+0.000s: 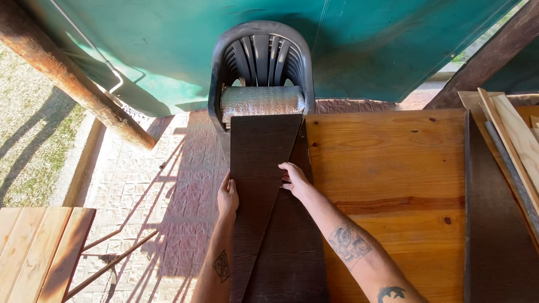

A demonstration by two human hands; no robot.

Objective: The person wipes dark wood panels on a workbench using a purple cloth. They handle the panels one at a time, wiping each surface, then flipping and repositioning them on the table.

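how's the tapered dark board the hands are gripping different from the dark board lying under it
The tapered dark board narrows to a point toward the person; the dark board under it looks wider and squarer near the bottom. The tapered one lies on top, gripped on its edges by the left hand and right hand; the lower one is partly covered. Both share a dark brown wood-grain finish.

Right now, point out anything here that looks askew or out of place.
The dark tapered wood panel lies at a slant over a second dark board, its far end propped on a foil-wrapped roll on the plastic chair, overhanging the pine table. The left hand and right hand grip its edges.
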